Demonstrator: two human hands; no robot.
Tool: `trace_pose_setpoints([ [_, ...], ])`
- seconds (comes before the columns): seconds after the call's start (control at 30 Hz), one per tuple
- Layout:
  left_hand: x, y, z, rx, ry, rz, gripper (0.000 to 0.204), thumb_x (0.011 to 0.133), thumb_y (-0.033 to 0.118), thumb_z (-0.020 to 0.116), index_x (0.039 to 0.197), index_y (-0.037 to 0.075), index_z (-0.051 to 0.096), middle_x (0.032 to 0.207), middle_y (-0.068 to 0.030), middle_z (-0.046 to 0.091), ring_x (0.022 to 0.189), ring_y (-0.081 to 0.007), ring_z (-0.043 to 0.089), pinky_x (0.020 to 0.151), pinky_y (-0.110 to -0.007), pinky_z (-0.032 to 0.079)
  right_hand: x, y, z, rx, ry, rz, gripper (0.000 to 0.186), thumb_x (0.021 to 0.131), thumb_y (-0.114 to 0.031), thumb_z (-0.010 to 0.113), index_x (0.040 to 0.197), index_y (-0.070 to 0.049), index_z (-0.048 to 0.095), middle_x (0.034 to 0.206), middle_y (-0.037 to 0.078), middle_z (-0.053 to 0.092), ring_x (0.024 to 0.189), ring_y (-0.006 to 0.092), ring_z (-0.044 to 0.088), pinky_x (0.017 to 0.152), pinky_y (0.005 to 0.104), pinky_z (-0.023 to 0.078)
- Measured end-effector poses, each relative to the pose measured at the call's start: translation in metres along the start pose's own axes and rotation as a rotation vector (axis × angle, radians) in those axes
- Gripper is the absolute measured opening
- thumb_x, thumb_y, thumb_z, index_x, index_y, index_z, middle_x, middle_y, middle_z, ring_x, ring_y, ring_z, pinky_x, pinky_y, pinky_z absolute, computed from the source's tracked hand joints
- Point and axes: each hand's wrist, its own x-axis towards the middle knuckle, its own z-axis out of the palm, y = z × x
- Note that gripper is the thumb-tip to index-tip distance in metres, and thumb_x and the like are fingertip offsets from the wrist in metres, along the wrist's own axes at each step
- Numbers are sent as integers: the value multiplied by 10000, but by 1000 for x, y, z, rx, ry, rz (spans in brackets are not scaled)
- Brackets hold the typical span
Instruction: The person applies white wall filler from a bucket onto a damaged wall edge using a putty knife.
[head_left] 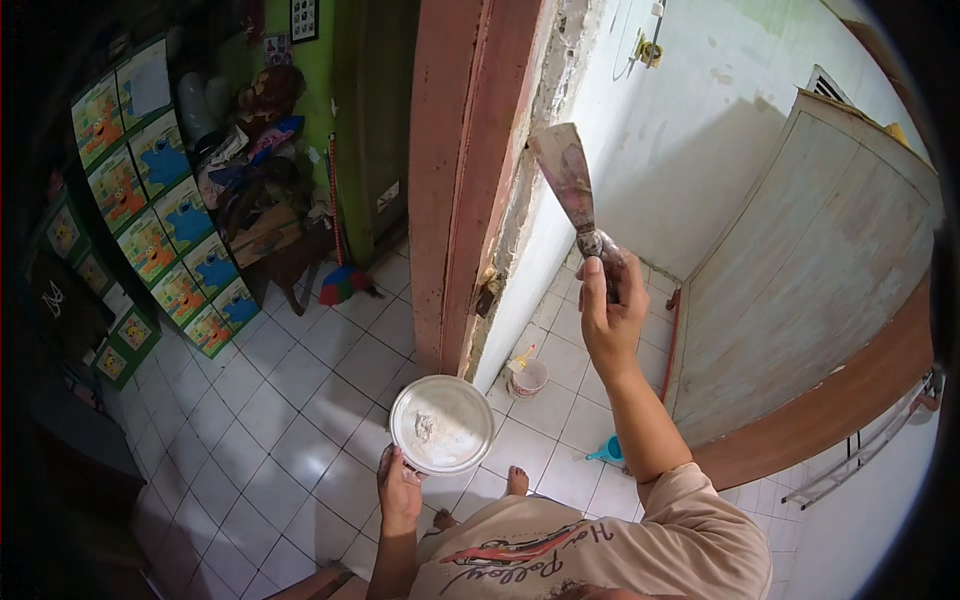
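Observation:
My right hand (pixel 617 305) is raised and closed round the handle of a putty knife (pixel 568 180). Its wide, stained blade points up, with the tip over the rough plaster edge (pixel 510 215) beside the door frame; whether it touches cannot be made out. Lower down, my left hand (pixel 400 490) grips the near rim of a round white lid (pixel 462 408), held roughly level. A small lump of whitish putty (pixel 425 428) lies on the lid, left of its middle.
A reddish-brown door frame (pixel 445 190) stands ahead. On the tiled floor are a small tub (pixel 527 378) with a brush and a teal plastic item (pixel 607 450). A large wooden panel (pixel 790 270) leans right; cartoon-printed drawers (pixel 165 200) and a broom (pixel 345 283) stand left.

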Motion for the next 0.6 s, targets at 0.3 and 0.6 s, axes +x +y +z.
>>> trace_pose_setpoints([
  [0.3,0,-2,0,-14,17,-11,258,1000,219,543,1193,49,551,1213,-106,620,1125,-243,612,909,-426,535,-14,17,-14,-151,-31,4,211,923,-59,648,1105,36,600,766,73,644,613,89,549,555,251,454],
  [0.6,-1,-3,2,-19,40,-13,259,995,226,558,1186,51,558,1204,-93,623,1118,-231,615,894,-422,539,54,-1,-54,-374,-68,-284,194,860,-59,707,1030,20,656,731,104,612,583,154,552,553,281,453],
])
